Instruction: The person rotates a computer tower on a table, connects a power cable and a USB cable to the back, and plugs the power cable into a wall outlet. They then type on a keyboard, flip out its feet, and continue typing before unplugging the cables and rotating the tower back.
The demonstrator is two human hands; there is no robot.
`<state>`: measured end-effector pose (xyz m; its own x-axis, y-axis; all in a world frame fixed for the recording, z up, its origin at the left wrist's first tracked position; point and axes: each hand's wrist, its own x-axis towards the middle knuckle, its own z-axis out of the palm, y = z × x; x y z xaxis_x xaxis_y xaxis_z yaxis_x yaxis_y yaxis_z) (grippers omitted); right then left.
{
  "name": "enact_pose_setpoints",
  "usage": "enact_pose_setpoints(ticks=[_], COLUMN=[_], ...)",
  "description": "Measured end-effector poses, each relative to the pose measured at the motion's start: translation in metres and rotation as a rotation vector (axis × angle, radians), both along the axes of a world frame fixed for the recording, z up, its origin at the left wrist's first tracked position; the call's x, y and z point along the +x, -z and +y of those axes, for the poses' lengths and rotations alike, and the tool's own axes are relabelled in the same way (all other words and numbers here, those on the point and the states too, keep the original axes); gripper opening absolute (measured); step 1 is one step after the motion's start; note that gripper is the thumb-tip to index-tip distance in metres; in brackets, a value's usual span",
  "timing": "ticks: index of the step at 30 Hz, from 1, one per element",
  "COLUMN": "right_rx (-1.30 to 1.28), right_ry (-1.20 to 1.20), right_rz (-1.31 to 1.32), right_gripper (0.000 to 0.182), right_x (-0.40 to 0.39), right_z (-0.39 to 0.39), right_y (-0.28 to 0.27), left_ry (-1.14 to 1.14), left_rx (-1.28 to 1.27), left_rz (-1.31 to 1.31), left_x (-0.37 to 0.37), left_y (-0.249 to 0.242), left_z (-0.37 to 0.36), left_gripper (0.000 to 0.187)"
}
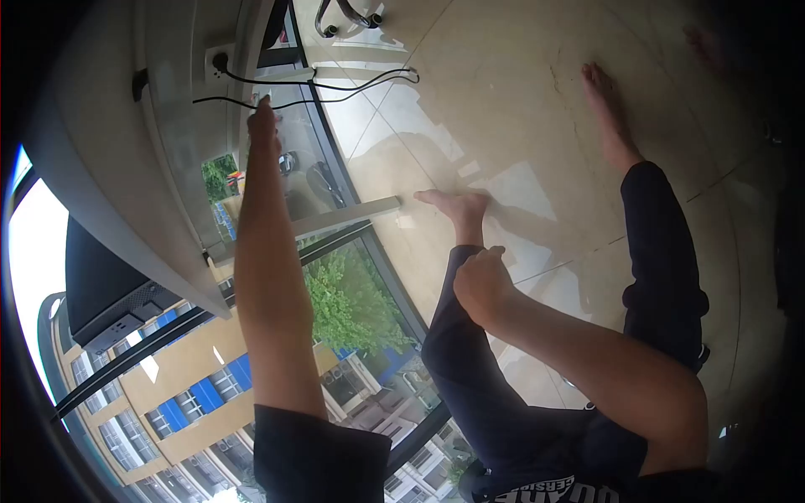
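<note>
My left hand [265, 126] is stretched out at the upper left, its fingertips at a black cable [289, 105] that runs past them; the fingers are small and partly hidden, so a grip cannot be made out. Above it, another stretch of black cable leads from a plug [220, 61] in a wall socket [211, 74] and loops out over the floor. My right hand [484, 285] rests closed at the dark trouser leg [457, 335] near my shin, its fingers curled; what they hold, if anything, is hidden.
A curved pale desk edge [109, 193] and a black box-shaped device [117, 285] are on the left. Windows [352, 293] show trees and a building. My bare feet stand on the tiled floor [495, 109]. Chair legs [348, 18] are at the top.
</note>
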<state>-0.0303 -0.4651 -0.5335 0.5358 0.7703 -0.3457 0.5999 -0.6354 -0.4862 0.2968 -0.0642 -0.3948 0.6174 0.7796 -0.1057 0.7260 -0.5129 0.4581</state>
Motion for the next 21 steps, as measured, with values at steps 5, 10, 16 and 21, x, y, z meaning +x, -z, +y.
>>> enact_pose_setpoints(ticks=[5, 10, 16, 21], right_rx=[0.060, 0.070, 0.045, 0.053], right_ry=[0.212, 0.649, 0.854, 0.828], right_rz=[0.104, 0.115, 0.143, 0.137], right_gripper=[0.036, 0.037, 0.039, 0.041], right_x=[0.069, 0.164, 0.198, 0.184], right_z=[-0.019, -0.067, -0.101, -0.090], right_y=[0.011, 0.067, 0.095, 0.087], left_ry=[-0.027, -0.065, -0.045, -0.046], left_rx=[-0.188, -0.653, -0.633, -0.578], left_rz=[-0.401, -0.556, -0.566, -0.524], left_x=[0.046, 0.046, 0.055, 0.051], left_y=[-0.026, -0.040, -0.050, -0.062], left_z=[-0.013, -0.049, -0.003, -0.027], left_gripper=[0.066, 0.057, 0.032, 0.030])
